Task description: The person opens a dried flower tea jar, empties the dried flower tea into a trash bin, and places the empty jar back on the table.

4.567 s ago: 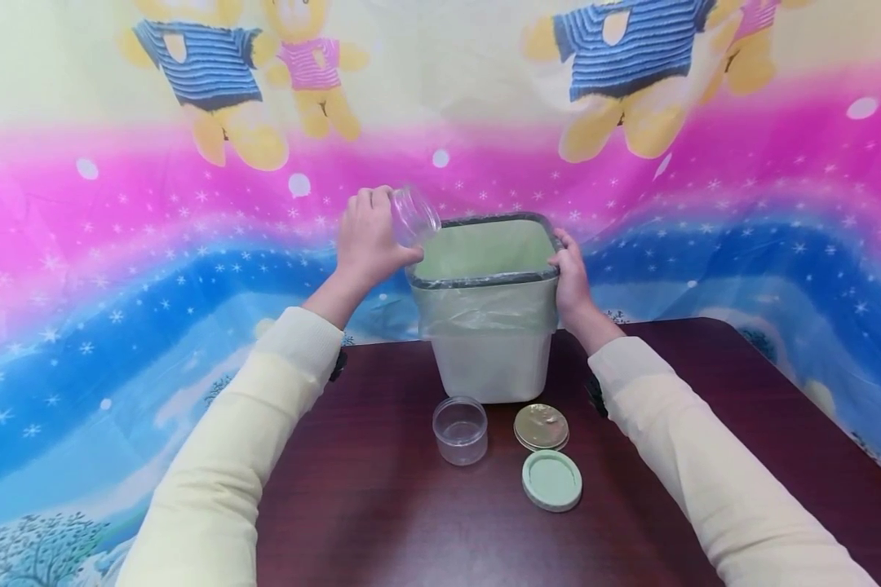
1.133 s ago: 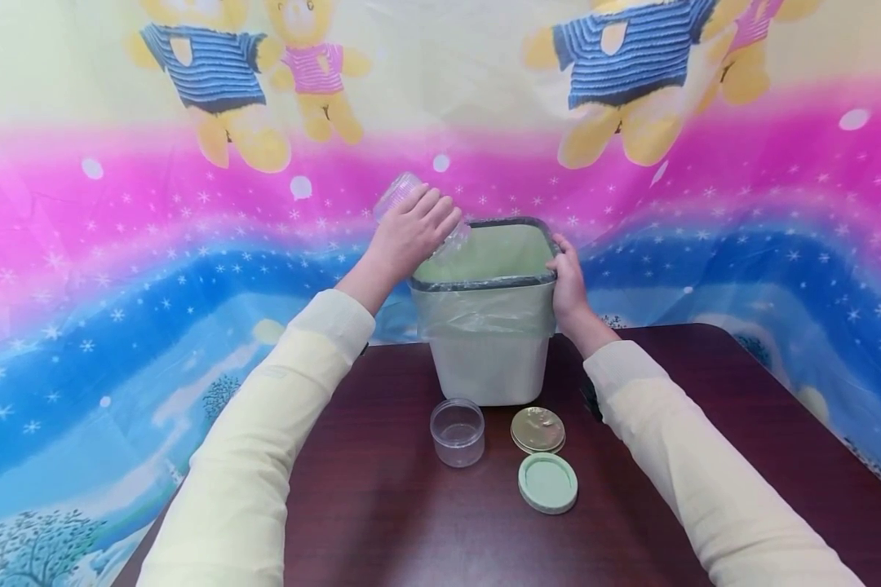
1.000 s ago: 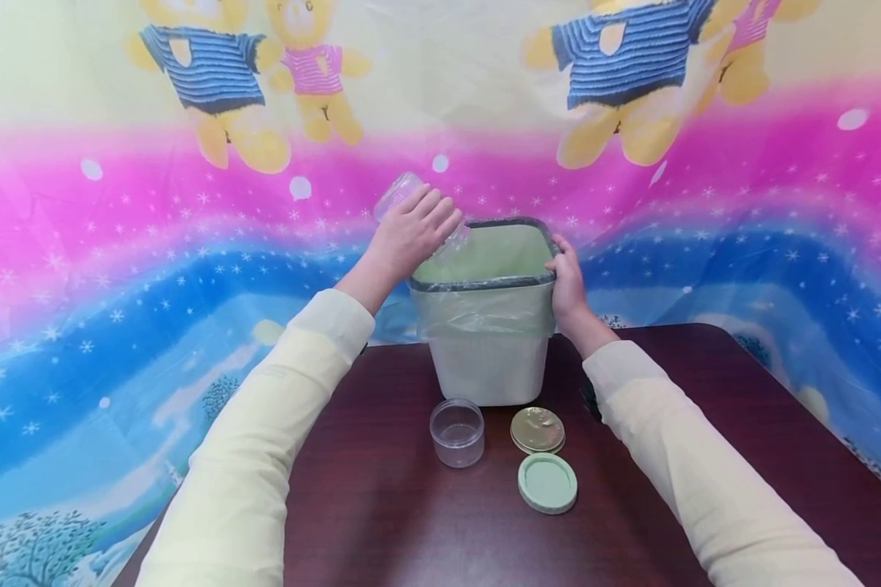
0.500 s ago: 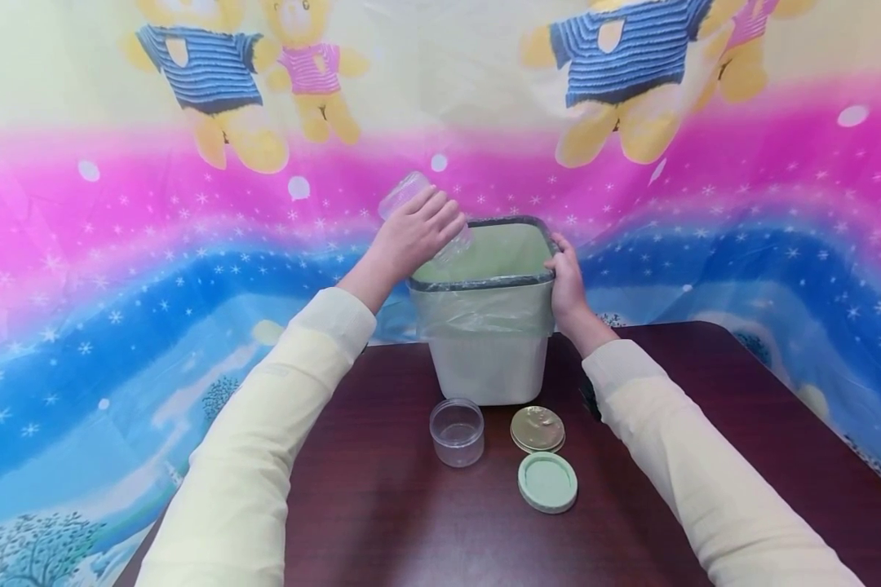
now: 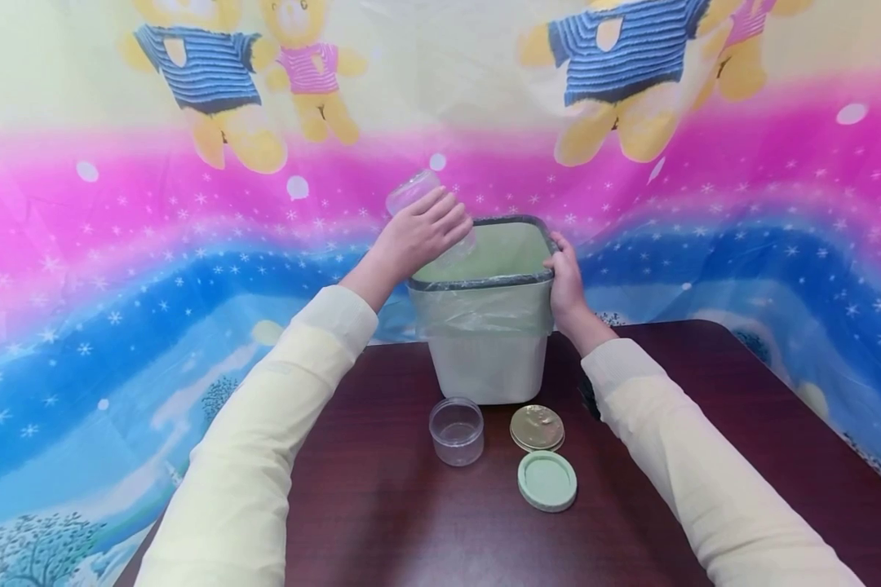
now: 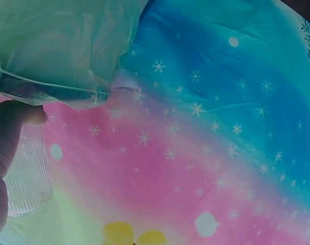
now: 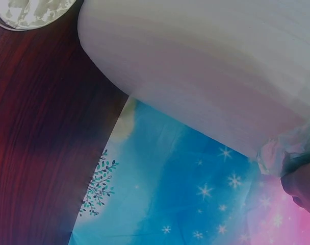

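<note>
My left hand [image 5: 420, 236] grips a clear ribbed plastic jar [image 5: 409, 192], tipped with its mouth end down over the left side of a trash can [image 5: 490, 367]. In the left wrist view the jar's ribbed wall [image 6: 28, 178] shows beside the thumb. The can is off-white, lined with a clear bag and topped by a dark grey rim ring [image 5: 484, 282]. At its right side my right hand [image 5: 568, 281] holds the rim, thumb on the near side. The jar's mouth is partly hidden by my left fingers.
In front of the can, a clear round tub [image 5: 457, 434] stands on the dark wooden table [image 5: 367, 505]. Right of it lie a gold foil-topped disc [image 5: 537, 427] and a pale green lid [image 5: 547, 481]. A printed cloth backdrop [image 5: 191, 212] hangs close behind.
Earlier my left hand held the jar from its left side, palm facing the can; it has since turned over, tipping the jar more. Lately it shifts slightly right. My right hand stays.
</note>
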`<state>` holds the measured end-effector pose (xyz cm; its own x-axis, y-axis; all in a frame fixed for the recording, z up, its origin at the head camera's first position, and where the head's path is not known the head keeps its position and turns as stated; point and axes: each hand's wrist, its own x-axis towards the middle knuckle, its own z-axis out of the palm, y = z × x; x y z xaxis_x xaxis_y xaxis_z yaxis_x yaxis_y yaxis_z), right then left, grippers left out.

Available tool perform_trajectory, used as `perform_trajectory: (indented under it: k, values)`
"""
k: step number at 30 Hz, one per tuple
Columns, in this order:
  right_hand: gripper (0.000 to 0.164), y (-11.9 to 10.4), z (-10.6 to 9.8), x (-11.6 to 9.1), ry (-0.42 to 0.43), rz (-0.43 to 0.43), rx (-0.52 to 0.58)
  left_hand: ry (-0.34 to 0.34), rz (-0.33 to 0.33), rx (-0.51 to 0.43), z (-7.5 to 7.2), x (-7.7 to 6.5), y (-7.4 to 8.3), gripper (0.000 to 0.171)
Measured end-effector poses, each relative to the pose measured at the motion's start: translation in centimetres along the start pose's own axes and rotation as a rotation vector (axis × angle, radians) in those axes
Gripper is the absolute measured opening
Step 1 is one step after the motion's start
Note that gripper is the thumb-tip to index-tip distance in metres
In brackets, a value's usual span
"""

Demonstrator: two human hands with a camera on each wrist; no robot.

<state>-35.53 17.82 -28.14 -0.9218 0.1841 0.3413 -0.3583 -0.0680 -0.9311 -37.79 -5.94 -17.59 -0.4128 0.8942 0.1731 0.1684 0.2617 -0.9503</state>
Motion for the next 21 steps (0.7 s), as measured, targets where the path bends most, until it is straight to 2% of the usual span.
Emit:
perform_trajectory:
  k: [3, 12, 21]
  values:
    - [0.065, -0.01, -0.04, 0.05, 0.000, 0.002, -0.002, 0.010, 0.015, 0.023, -0.08, 0.13, -0.05, 0.072]
    - [0.064, -0.08, -0.03, 0.02, 0.004, 0.000, -0.003, -0.015, 0.083, 0.090, -0.48, 0.56, -0.31, 0.082]
    - [0.064, -0.01, -0.06, 0.06, -0.005, 0.002, 0.003, 0.084, 0.134, 0.139, -0.48, 1.03, -0.91, 0.075]
